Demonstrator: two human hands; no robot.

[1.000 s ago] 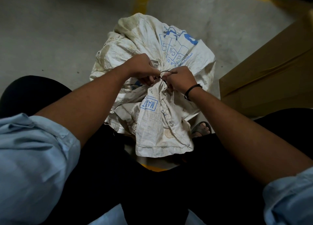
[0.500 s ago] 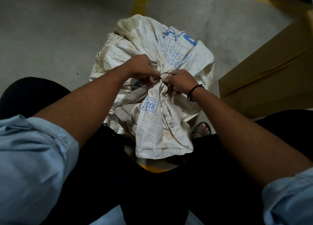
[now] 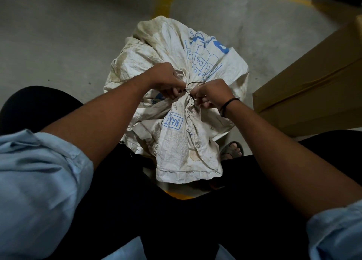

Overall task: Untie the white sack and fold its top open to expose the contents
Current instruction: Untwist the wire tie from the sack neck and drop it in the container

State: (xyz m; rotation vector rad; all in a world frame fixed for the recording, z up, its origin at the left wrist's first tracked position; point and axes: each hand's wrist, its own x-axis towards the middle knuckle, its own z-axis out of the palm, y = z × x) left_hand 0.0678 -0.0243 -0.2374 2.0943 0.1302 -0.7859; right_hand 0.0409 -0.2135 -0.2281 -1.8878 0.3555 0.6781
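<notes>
Little has moved since the earlier frames: both hands remain at the sack's neck, the right hand drawn slightly closer to the knot. White woven sack (image 3: 156,50), soiled and printed in blue, stands full on the concrete floor (image 3: 58,34) between the seated person's knees, with a cardboard box (image 3: 313,79) just beside it on the right. Its gathered neck is cinched at the middle; the loose top flap (image 3: 182,158) hangs toward the person. Left hand (image 3: 166,79) is closed around the bunched fabric at the neck, fingers pinching at the knot. Right hand (image 3: 211,93), a black band on its wrist, is closed with fingertips pinched on the thin dark tie (image 3: 193,83), which loops once over the neck between the two hands. Progress, as judged: early. The tie is still around the neck, so untying is under way but unfinished; folding the top open has not begun. Contents of the sack are entirely hidden.
</notes>
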